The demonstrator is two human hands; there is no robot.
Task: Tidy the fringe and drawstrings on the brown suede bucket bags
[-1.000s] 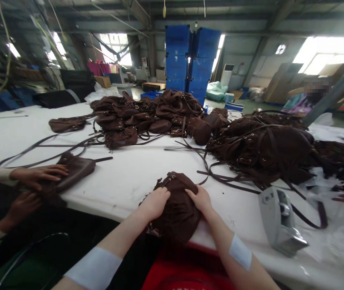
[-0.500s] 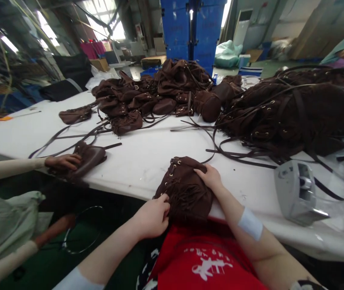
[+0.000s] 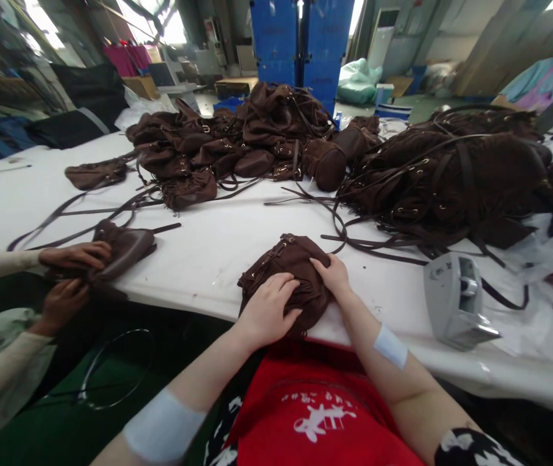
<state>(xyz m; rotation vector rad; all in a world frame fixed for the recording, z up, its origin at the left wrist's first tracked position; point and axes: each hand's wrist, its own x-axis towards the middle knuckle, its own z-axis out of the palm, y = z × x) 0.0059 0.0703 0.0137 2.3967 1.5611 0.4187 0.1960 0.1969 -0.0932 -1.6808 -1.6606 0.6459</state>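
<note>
No wording legible. White characters, too blurred to be read, are printed near, across the red apron, above a white figure. A small dark mark, likewise unreadable, is borne by the grey device, near right.

- I see a white-topped table stretching across my view.
- Beyond it I make out tall blue stacks and, to their right, a pale upright cabinet.
- Bright windows glare at my upper left.
- Green floor lies in shadow below.
</note>
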